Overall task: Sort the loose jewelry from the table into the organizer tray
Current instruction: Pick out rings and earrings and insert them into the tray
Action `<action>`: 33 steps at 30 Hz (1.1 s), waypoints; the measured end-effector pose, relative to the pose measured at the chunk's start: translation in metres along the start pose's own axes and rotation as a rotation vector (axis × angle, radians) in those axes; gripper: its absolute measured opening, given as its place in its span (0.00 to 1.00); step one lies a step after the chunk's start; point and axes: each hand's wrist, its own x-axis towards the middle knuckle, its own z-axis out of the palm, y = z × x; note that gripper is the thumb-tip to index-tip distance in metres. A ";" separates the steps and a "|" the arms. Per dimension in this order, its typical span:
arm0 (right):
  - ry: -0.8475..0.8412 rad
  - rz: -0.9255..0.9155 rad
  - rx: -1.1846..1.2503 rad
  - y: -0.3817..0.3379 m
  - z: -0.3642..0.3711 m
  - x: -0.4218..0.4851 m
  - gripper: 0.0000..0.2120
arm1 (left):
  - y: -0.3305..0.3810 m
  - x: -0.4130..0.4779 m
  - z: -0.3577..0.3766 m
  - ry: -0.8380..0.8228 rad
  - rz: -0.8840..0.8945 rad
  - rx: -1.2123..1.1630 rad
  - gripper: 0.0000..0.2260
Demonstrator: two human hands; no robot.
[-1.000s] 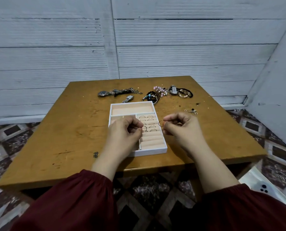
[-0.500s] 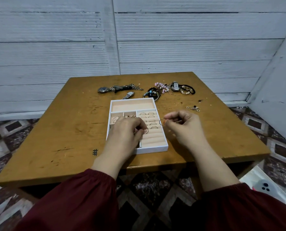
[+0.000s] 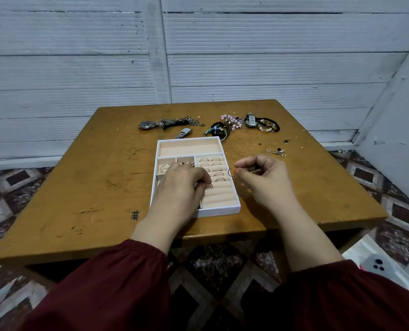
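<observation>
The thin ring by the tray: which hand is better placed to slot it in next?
Probably the right hand: it pinches the thin ring just beside the tray, near its ring rolls; the left hand lies curled over those rolls.

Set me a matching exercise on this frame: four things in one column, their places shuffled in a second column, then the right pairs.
Things
1. thin ring
2. round watch
3. small charms
4. left hand

Places
A. on the table, right of the tray
B. pinched in the right hand
C. over the tray's ring rolls
D. on the table behind the tray, farthest left

Pairs: 1-B, 2-D, 3-A, 4-C
</observation>
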 end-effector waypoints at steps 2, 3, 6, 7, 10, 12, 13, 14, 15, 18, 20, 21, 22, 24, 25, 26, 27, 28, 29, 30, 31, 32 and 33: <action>-0.002 -0.001 -0.007 0.000 0.000 0.000 0.11 | 0.001 0.001 0.000 -0.014 -0.002 0.014 0.06; -0.004 -0.002 -0.013 0.000 0.000 0.000 0.11 | 0.001 0.001 -0.001 -0.019 -0.002 0.020 0.06; -0.008 -0.007 -0.021 -0.002 0.000 -0.002 0.11 | 0.002 0.001 -0.001 -0.032 -0.011 0.026 0.07; -0.010 -0.009 -0.026 -0.002 0.000 -0.002 0.11 | 0.002 0.001 -0.001 -0.034 -0.017 0.026 0.07; -0.013 -0.014 -0.039 -0.002 0.000 -0.003 0.11 | 0.003 0.001 -0.001 -0.037 -0.022 0.028 0.07; -0.009 -0.007 -0.033 -0.002 0.000 -0.003 0.12 | 0.003 0.001 -0.001 -0.037 -0.020 0.033 0.07; -0.010 -0.005 -0.031 -0.002 0.000 -0.003 0.12 | 0.003 0.001 -0.001 -0.040 -0.023 0.037 0.07; -0.012 -0.005 -0.032 -0.002 0.000 -0.003 0.12 | 0.003 0.001 -0.002 -0.042 -0.025 0.039 0.07; -0.014 -0.006 -0.032 -0.002 0.000 -0.003 0.12 | 0.003 0.001 -0.001 -0.043 -0.025 0.034 0.07; -0.010 -0.008 -0.037 0.000 0.000 -0.003 0.11 | 0.003 0.000 -0.002 -0.020 -0.061 -0.059 0.06; -0.006 -0.006 -0.045 0.001 0.000 -0.002 0.11 | 0.003 -0.001 -0.005 0.026 -0.111 -0.148 0.07; -0.005 -0.004 -0.054 0.001 0.000 -0.002 0.11 | 0.003 -0.001 -0.006 0.057 -0.127 -0.182 0.07; -0.006 -0.004 -0.071 0.002 0.001 -0.001 0.11 | 0.003 -0.001 -0.007 0.088 -0.142 -0.209 0.07; -0.012 -0.018 -0.127 0.004 0.002 -0.002 0.10 | 0.000 -0.001 -0.009 0.138 -0.167 -0.260 0.08; -0.016 -0.030 -0.163 0.004 0.003 -0.002 0.09 | -0.002 -0.001 -0.009 0.159 -0.178 -0.277 0.08; -0.020 -0.046 -0.203 0.005 0.004 -0.003 0.08 | -0.003 -0.002 -0.010 0.176 -0.187 -0.285 0.08; -0.024 -0.065 -0.248 0.006 0.005 -0.004 0.06 | -0.004 -0.002 -0.011 0.189 -0.194 -0.287 0.08; -0.027 -0.088 -0.295 0.006 0.006 -0.004 0.06 | -0.005 -0.002 -0.011 0.198 -0.196 -0.286 0.08; -0.027 -0.112 -0.336 0.007 0.007 -0.005 0.06 | -0.005 -0.003 -0.011 0.203 -0.196 -0.284 0.09; -0.027 -0.135 -0.372 0.007 0.008 -0.005 0.06 | -0.005 -0.003 -0.011 0.206 -0.195 -0.280 0.09; -0.030 -0.155 -0.406 0.008 0.009 -0.005 0.06 | -0.005 -0.002 -0.011 0.205 -0.194 -0.276 0.08; -0.035 -0.172 -0.445 0.008 0.010 -0.005 0.05 | -0.005 -0.002 -0.010 0.204 -0.193 -0.272 0.08; -0.039 -0.188 -0.489 0.008 0.010 -0.006 0.05 | -0.005 -0.002 -0.010 0.204 -0.191 -0.266 0.08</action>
